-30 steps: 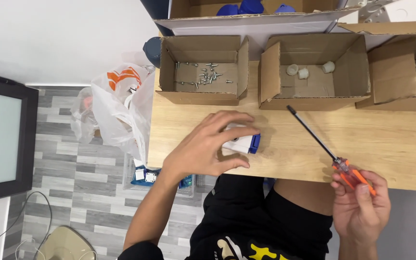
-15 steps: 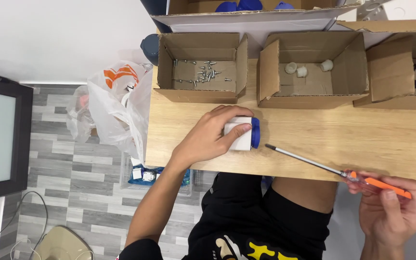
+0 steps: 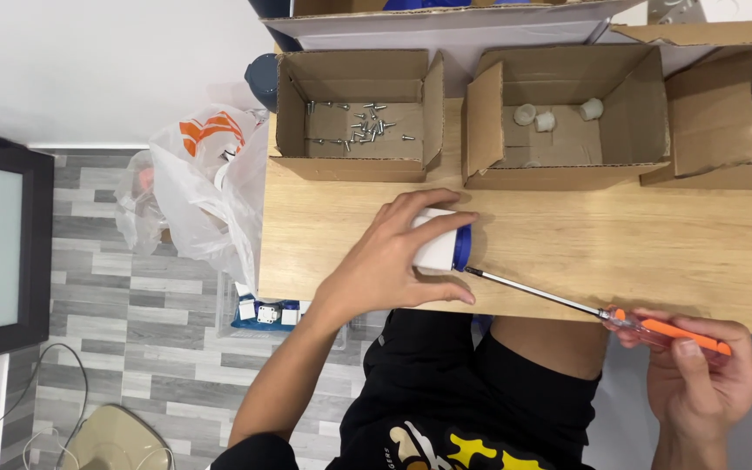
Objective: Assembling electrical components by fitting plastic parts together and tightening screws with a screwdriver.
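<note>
Wooden table (image 3: 654,252) carries cardboard boxes (image 3: 354,117) along its far edge. Near the front edge, the left hand (image 3: 393,261) wraps a white-and-blue part (image 3: 441,248). The right hand (image 3: 698,374), off the front edge, pinches an orange screwdriver (image 3: 663,331), its tip touching the part.

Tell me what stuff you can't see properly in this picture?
- White and blue part, head view: mostly covered by the left hand.
- Screwdriver handle: partly wrapped by the right hand.
- Right cardboard box: cut off by the edge.
- Screws: too small to count.
</note>
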